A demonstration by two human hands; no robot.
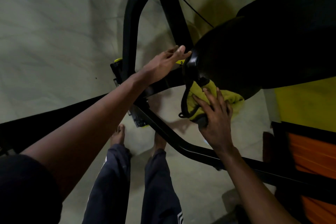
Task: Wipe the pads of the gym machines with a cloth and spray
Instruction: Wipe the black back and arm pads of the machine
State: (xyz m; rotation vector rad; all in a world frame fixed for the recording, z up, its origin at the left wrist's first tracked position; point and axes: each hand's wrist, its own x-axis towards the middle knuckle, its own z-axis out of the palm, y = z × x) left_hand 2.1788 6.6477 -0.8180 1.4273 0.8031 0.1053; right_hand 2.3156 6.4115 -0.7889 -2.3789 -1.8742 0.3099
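Head cam looking straight down here: the left hand (163, 63) is reaching out flat, fingers straight and relaxed, not gripping anything, with the fingertips just touching the near edge of the black pad (254, 56). The right hand (216, 114) is grasping a bunched-up yellow-green cloth (197, 96), fingers spread and curling over it, and is pressing it up against the lower edge of that same pad. So the cloth is sitting right between the palm and the pad's rim, with a dark trim loop hanging off its left side. The pad is taking up most of the upper right, pretty dark and a bit shiny along the edge. The black machine frame (131, 23) is running under both arms and across the grey floor (54, 32). The person is standing barefoot in dark trousers (112, 178), feet just beside the frame tube. A yellow panel (300, 102) is showing at right, with something orange (312, 152) below it.
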